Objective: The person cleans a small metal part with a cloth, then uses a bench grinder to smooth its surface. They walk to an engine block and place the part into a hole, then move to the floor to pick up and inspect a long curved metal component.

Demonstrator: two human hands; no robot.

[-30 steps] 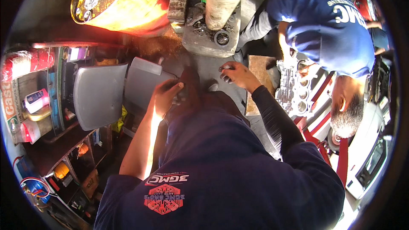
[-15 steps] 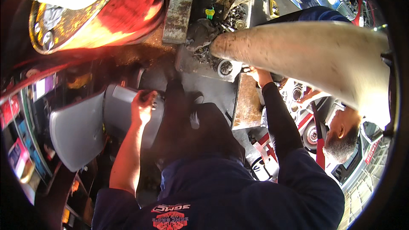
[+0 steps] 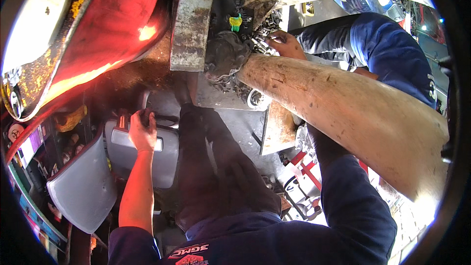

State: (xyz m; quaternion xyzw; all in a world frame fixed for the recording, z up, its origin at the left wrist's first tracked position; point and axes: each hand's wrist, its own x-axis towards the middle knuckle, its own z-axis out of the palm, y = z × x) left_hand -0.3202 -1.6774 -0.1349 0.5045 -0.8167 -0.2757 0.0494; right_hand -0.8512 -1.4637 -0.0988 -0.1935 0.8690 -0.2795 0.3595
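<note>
My left hand [image 3: 143, 133] is over a grey plastic chair [image 3: 144, 154], its fingers curled round something dark that I cannot make out. My right arm [image 3: 338, 181], in a dark sleeve, reaches forward under a long, worn tan beam [image 3: 343, 95], which hides the right hand. Beside the beam's narrow end are a dark, dirty lump [image 3: 225, 51] and a heap of small metal parts [image 3: 270, 24]. Another hand [image 3: 287, 46] touches those parts; it seems to belong to a person in blue [image 3: 392, 51] across the beam.
A red drum [image 3: 115, 29] with a rusty rim stands at far left. A scuffed grey block [image 3: 193, 24] lies at the top. A brown board [image 3: 278, 130] leans below the beam. Shelves with assorted goods line the left edge. A yellow-green item [image 3: 235, 22] sits among the parts.
The view has shifted, and the beam now covers my right hand, seen earlier near the brown board. My left hand has moved left over the chair. Another hand now shows at the metal parts.
</note>
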